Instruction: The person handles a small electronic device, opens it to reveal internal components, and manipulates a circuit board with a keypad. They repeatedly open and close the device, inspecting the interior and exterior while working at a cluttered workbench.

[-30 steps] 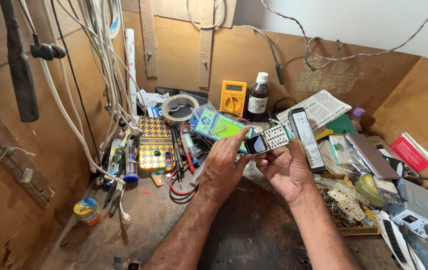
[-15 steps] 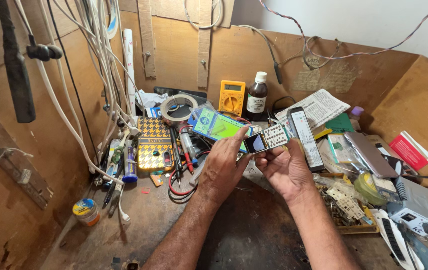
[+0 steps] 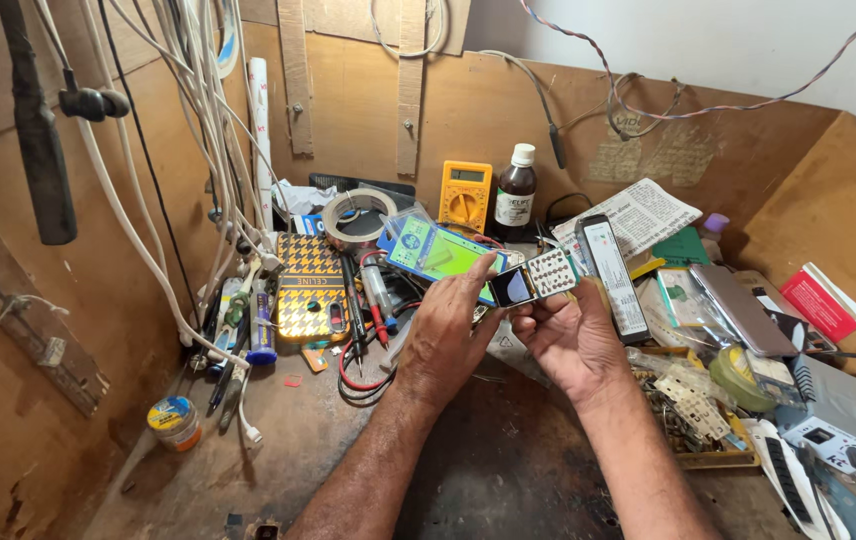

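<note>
While raised together, both hands [image 3: 508, 335] pinch a small keypad phone [image 3: 536, 280].

meter [image 3: 465, 195] yellow | phone case [image 3: 313, 287] black-and-gold houndstooth | bottle [image 3: 517, 194] brown, white cap | box [image 3: 823, 301] red | cables [image 3: 210, 120] white | circuit board [image 3: 445, 253] green, blue edge
</note>
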